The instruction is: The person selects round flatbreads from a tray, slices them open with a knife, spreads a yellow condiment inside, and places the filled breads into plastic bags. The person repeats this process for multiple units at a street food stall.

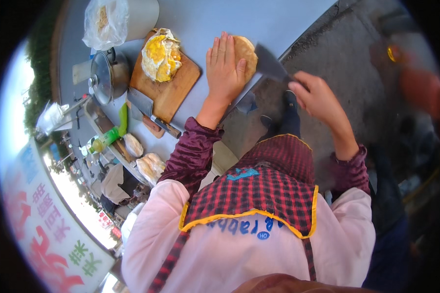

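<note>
My left hand [223, 67] lies flat over a round flatbread [246, 55] at the edge of the pale metal counter, its fingers spread a little. My right hand [313, 91] grips the handle of a wide metal blade [270, 64], blurred, which looks like a scraper or a knife. The blade's broad end is at the bread's right side; whether it touches the bread I cannot tell. To the left, fried eggs [161, 56] lie piled on a wooden cutting board [185, 80]. A cleaver [141, 100] with a dark handle rests across the board's lower corner.
On the counter [212, 18] stand a lidded steel pot [110, 77] and a white container [143, 18] with a plastic bag [106, 25]. Nearer are a green-capped bottle [104, 141] and bagged food [150, 166]. Beyond the counter's right edge is the dark floor [315, 47].
</note>
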The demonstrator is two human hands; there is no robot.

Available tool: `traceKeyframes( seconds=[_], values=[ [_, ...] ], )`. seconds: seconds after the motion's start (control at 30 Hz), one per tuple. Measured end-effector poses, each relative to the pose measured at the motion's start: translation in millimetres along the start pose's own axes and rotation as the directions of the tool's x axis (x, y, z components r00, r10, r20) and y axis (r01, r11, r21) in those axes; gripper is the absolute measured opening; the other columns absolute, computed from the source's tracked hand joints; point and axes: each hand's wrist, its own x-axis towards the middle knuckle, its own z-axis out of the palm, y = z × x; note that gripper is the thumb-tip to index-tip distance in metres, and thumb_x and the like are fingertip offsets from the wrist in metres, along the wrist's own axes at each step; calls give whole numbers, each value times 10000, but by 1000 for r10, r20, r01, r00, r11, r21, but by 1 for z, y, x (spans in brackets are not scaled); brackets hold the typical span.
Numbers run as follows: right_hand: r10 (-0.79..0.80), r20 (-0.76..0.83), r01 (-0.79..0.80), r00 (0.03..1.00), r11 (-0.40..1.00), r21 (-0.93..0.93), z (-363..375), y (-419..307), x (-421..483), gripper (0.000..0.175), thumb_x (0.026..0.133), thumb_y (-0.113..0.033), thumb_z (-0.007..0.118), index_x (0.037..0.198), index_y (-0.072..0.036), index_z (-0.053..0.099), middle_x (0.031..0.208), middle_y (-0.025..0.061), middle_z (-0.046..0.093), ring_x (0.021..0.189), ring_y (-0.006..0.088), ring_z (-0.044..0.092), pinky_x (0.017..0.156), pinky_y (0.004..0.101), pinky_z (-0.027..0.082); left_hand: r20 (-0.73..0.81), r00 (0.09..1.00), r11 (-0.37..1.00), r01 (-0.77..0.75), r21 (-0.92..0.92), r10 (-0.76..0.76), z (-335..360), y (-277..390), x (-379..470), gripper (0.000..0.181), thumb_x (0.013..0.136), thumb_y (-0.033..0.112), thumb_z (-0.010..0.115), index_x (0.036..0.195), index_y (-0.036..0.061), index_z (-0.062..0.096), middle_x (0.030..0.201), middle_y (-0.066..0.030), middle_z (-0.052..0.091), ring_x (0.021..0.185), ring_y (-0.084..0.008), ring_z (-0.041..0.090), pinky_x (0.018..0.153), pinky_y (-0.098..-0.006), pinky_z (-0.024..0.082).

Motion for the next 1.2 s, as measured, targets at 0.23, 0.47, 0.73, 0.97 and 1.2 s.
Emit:
traceKeyframes(
  seconds=[0.23, 0.47, 0.73, 0.97, 1.2],
  values=[
    [-115, -212, 182, 970, 925, 334, 79, 9, 34, 199, 940, -191, 527, 911, -1, 579, 552, 5, 500, 425, 71, 439, 400, 244, 354, -102, 995, 996, -32, -87, 23, 5, -4, 2, 550, 943, 343, 406, 1364, -12, 405, 1414, -187, 411, 1315, -366, 361, 1081, -481, 235],
    [-27, -1, 27, 1000, 963, 267, 76, 10, 18, 227, 950, -195, 505, 834, -3, 543, 548, 32, 504, 373, 99, 430, 357, 277, 343, -181, 983, 987, -43, -156, 14, 6, -7, -2, 478, 953, 296, 402, 1308, -16, 469, 1345, -183, 488, 1263, -366, 424, 1061, -459, 277],
    [-10, -111, 45, 994, 948, 314, 110, 16, 5, 229, 962, -196, 498, 841, -2, 515, 544, 37, 506, 370, 105, 452, 359, 271, 351, -258, 965, 963, -30, -268, -42, 10, -9, 1, 412, 958, 255, 383, 1222, -13, 552, 1260, -169, 564, 1202, -357, 488, 1036, -441, 309],
    [-46, -120, 83, 992, 942, 325, 142, 2, 15, 228, 976, -218, 474, 844, -32, 486, 561, 16, 481, 360, 90, 399, 343, 249, 305, -243, 968, 926, -33, -377, -64, 12, -19, -2, 410, 963, 274, 394, 1219, 1, 563, 1261, -176, 561, 1217, -360, 475, 1042, -440, 301],
    [48, 187, -158, 981, 760, 631, 121, -54, -51, 314, 998, -293, 392, 887, -19, 498, 592, 32, 505, 354, 77, 389, 308, 216, 271, -112, 977, 265, -62, -962, -180, -80, -28, -62, 1093, 734, 550, 730, 1479, 75, 87, 1534, -195, 100, 1373, -337, 233, 1126, -449, 197]
  ],
)
